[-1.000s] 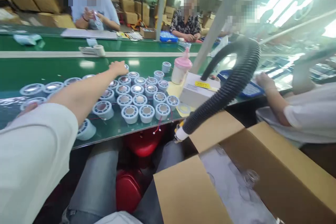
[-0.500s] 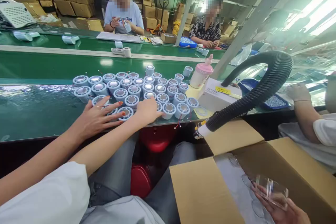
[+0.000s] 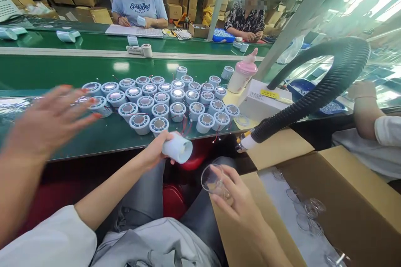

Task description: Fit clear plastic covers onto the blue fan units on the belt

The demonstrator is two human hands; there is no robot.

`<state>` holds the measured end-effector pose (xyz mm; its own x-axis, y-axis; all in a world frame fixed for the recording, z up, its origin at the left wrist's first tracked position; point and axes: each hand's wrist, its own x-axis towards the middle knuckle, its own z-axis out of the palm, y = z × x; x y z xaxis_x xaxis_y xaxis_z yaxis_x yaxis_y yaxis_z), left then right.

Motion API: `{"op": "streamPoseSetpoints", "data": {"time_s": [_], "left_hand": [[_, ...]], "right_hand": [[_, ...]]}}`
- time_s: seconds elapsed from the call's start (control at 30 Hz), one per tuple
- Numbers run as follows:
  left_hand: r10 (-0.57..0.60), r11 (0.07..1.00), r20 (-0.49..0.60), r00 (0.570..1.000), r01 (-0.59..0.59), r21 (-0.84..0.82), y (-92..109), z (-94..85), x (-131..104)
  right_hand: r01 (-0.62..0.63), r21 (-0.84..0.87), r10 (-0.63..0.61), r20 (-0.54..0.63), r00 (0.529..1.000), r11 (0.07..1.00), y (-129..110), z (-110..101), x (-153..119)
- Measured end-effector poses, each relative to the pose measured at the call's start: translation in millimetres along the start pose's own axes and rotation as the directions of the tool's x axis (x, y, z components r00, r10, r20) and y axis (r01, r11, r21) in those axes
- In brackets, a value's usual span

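Note:
Low in front of the bench, my left hand (image 3: 158, 149) grips a light blue plastic cylinder housing (image 3: 178, 148), tilted with its hollow end towards the right. My right hand (image 3: 239, 196) holds a clear round cup-like cover (image 3: 209, 180) a short way off; the two parts are apart. On the green bench, many similar blue housings (image 3: 140, 122) stand in rows, with round silvery discs on top and thin red wires on some. Beside my right forearm is an open cardboard box (image 3: 351, 204) with more clear covers (image 3: 314, 207) lying on white sheeting.
At left, a co-worker's blurred hand (image 3: 53, 121) hangs over the bench. A black flexible hose (image 3: 300, 104) arches over a white box (image 3: 266, 100) and a pink-lidded bottle (image 3: 244, 73). Two people sit across the green line (image 3: 94, 66); another person's arm (image 3: 365, 108) is at right.
My left hand has lifted a housing from the rows and brought it nearer. My right hand has come out of the box with the clear cover. The co-worker's hand has moved back left.

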<state>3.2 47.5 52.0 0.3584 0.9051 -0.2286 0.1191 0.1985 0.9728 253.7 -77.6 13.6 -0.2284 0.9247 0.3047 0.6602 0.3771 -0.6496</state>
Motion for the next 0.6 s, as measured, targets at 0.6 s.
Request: {"op": "streamPoseSetpoints", "data": {"time_s": [0.6], "left_hand": [[0.174,0.873,0.356,0.918,-0.311,0.376,-43,47.3,-19]], "right_hand": [[-0.31,0.313,0.284,0.128,0.95,0.898,-14,13,15]]}}
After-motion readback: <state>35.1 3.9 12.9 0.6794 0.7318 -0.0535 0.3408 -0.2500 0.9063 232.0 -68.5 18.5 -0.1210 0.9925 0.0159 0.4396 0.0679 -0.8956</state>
